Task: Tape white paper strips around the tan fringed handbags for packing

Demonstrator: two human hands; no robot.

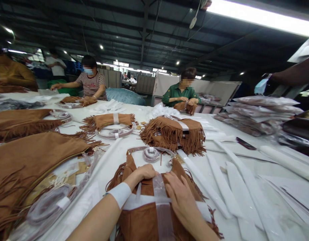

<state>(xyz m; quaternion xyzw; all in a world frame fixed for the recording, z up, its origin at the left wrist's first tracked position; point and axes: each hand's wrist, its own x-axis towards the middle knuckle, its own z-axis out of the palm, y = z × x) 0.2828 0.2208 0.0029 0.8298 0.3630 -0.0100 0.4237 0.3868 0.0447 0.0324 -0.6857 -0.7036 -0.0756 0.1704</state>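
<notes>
A brown fringed suede handbag (141, 219) lies flat on the white table in front of me. Across it run a white paper strip (134, 202) and a clear plastic band (164, 217) down its middle. My left hand (147, 171) rests at the bag's upper edge, fingers curled at the top of the plastic band; what lies beneath them is hidden. My right hand (179, 192) lies flat on the bag, fingers stretched out beside the band. Beyond the bag's top sits its coiled, wrapped strap (151, 154).
More brown fringed bags (174, 130) lie ahead, and a large one (39, 160) is at left. White paper strips (220, 187) and a phone (245, 143) are at right, near stacked plastic-wrapped packages (262, 108). Co-workers (182, 90) handle bags across the table.
</notes>
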